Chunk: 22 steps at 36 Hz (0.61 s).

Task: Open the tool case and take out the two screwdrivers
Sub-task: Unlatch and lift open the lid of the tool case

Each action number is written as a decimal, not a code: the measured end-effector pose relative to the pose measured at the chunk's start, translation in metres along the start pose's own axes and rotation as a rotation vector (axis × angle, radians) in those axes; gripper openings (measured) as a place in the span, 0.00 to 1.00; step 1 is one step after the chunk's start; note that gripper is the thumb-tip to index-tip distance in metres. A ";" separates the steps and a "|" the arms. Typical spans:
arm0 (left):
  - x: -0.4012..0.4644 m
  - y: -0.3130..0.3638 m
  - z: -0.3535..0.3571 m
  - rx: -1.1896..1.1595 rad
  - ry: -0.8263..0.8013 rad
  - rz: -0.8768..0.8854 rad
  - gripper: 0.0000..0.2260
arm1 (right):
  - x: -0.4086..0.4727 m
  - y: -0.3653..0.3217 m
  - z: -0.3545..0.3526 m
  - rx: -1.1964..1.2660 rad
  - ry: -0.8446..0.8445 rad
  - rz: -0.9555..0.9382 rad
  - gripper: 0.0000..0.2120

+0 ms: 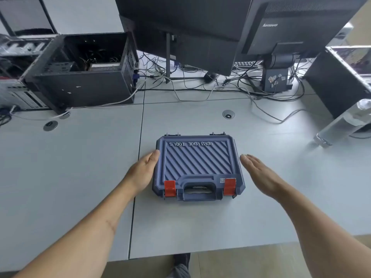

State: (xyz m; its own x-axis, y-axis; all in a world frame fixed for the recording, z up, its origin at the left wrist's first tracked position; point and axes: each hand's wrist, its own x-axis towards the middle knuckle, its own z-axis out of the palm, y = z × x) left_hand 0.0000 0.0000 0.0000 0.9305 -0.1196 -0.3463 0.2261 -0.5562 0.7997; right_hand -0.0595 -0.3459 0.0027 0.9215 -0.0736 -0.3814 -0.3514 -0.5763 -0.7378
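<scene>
**Tool case shut, hands at its sides**

Blue tool case (197, 167) lies flat on the grey desk (281, 177), lid down, handle (199, 190) toward the person. Two red latches (170, 188) (229, 186) sit either side of the handle, both closed. Left hand (143, 172) is spread wide, fingers flat against the case's left edge, holding nothing. Right hand (259, 173) is flat and wide, just beside the case's right edge, not touching. Behind the case: an open computer tower (80, 71), a monitor (281, 27), loose cables (200, 91). Screwdrivers not visible.
</scene>
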 end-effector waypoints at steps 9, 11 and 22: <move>-0.012 -0.009 0.024 0.026 -0.125 -0.166 0.36 | -0.017 0.016 0.029 -0.006 -0.073 0.145 0.43; -0.012 -0.009 0.026 0.025 -0.121 -0.190 0.37 | -0.018 0.017 0.032 0.015 -0.068 0.153 0.39; -0.017 -0.013 0.029 -0.138 -0.141 -0.256 0.37 | -0.023 0.011 0.032 0.138 -0.065 0.147 0.34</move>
State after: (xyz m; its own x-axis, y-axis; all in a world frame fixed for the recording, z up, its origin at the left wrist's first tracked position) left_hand -0.0273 -0.0146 -0.0186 0.7918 -0.1083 -0.6011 0.4933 -0.4669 0.7339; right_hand -0.0897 -0.3248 -0.0149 0.8478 -0.0936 -0.5220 -0.5045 -0.4459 -0.7394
